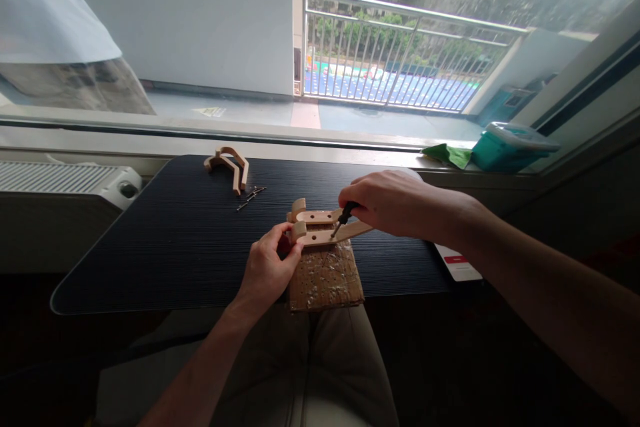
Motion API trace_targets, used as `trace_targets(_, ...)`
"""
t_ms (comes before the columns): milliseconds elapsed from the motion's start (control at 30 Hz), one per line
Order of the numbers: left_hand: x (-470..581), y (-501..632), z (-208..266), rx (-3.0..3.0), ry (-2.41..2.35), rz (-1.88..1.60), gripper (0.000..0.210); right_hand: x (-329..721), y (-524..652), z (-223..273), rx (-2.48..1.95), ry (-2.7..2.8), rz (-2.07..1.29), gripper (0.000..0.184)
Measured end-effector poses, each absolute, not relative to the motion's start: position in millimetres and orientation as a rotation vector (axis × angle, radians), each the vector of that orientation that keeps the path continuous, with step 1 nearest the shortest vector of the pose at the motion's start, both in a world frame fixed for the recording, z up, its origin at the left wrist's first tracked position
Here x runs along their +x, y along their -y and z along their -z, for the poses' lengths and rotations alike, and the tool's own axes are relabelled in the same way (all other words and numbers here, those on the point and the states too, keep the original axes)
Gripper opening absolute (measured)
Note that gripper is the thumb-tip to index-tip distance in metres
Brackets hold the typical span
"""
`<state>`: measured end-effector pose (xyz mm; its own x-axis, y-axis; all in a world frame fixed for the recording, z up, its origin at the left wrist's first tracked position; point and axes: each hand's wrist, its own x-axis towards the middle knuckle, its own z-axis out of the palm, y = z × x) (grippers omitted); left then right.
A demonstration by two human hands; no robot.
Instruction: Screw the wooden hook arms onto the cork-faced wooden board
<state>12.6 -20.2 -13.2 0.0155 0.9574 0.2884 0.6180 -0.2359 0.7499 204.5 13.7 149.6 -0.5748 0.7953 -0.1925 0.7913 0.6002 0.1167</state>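
Observation:
My right hand (383, 200) is closed round the black handle of a screwdriver (343, 217). Its tip meets the nearer wooden hook (324, 238) at a hole or screw; which one is too small to tell. With thumb and fingers, my left hand (270, 257) pinches the curved end of that same hook. Just behind it lies a second wooden hook (316, 217) with drilled holes. Both rest on a brown cardboard block (327, 277) that looks wrapped in clear tape and juts over the table's front edge. Part of the nearer hook passes below my right hand.
On the dark table (165, 233) two more bent wooden hooks (231, 167) stand behind a few loose screws (251, 197). A white and red card or box (457, 263) lies at the right. A teal container (510, 147) and green cloth (447, 155) sit on the windowsill. Outside stands a person (55, 20).

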Motion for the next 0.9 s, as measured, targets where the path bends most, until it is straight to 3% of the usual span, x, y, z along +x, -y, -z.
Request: trace_targets(900, 12.6, 20.0, 13.6, 1.875, -1.611, -1.09, 0.028, 195.2, -11.1, -153.3, 1.378, -2.474, -0.109, 0.03)
